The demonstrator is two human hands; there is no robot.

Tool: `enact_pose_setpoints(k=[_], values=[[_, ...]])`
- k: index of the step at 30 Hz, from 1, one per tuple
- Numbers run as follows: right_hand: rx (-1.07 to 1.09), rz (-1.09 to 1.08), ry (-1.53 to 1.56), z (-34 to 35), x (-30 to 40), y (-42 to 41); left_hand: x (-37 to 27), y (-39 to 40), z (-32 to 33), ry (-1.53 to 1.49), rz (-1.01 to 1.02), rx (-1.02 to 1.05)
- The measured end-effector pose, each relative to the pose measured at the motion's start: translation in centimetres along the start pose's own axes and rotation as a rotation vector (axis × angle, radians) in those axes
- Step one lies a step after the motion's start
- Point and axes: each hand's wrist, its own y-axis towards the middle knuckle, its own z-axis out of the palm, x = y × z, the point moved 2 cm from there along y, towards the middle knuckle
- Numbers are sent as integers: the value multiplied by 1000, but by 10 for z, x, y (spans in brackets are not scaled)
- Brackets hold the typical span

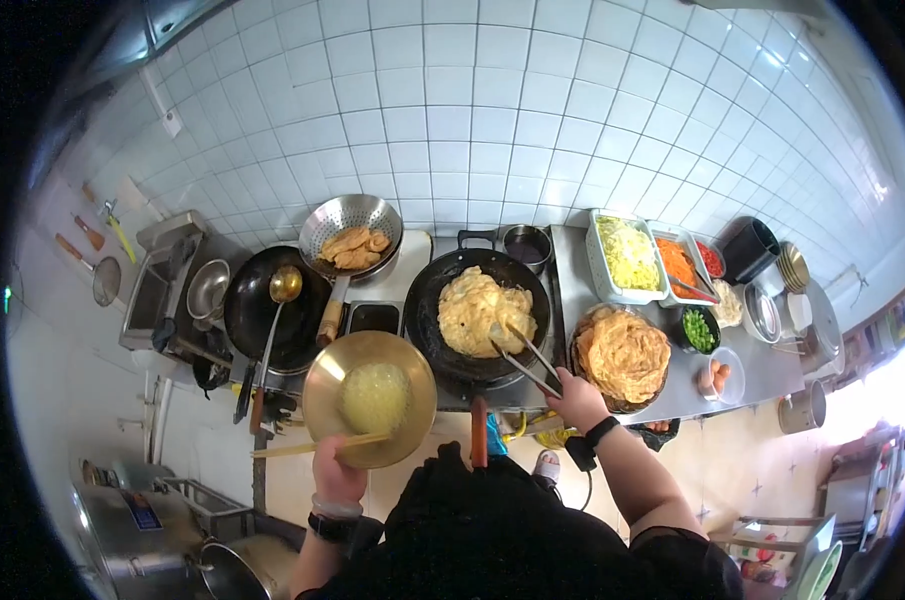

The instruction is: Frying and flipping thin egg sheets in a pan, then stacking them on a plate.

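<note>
My left hand (pixel 340 471) grips the rim of a brass-coloured metal bowl (pixel 321 405) holding frothy pale yellow liquid, with a pair of wooden chopsticks (pixel 283 451) pinned against it. My right hand (pixel 577 403) is closed on metal tongs (pixel 535 369), whose tips touch a puffy cooked egg sheet (pixel 471 311). That sheet lies in a black wok (pixel 421 330) on the stove, its wooden handle (pixel 479 431) pointing towards me. Right of the wok, a tall pile of golden fried sheets (pixel 623 352) fills a round container.
A strainer (pixel 386 214) with fried pieces rests behind the bowl. Left stands a second wok (pixel 246 300) with a ladle (pixel 285 285). On the right counter are baskets of shredded cabbage (pixel 629 255) and carrot (pixel 677 262), chopped green vegetables (pixel 698 330) and eggs (pixel 716 375) in a tub.
</note>
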Motion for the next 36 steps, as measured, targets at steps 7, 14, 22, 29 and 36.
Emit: enact_pose_setpoints(k=[7, 14, 22, 29, 36], values=[[25, 28, 112, -1, -13, -12, 23, 4, 4, 261, 129, -26], [-336, 176, 480, -17, -66, -39, 6, 1, 36, 1072, 532, 154], [-449, 307, 498, -48, -137, -93, 31, -2, 85, 1064, 552, 269], [-132, 348, 829, -73, -154, -124, 56, 8, 148, 637, 229, 567], [-184, 209, 761, -87, -188, -142, 80, 12, 193, 385, -296, 927]])
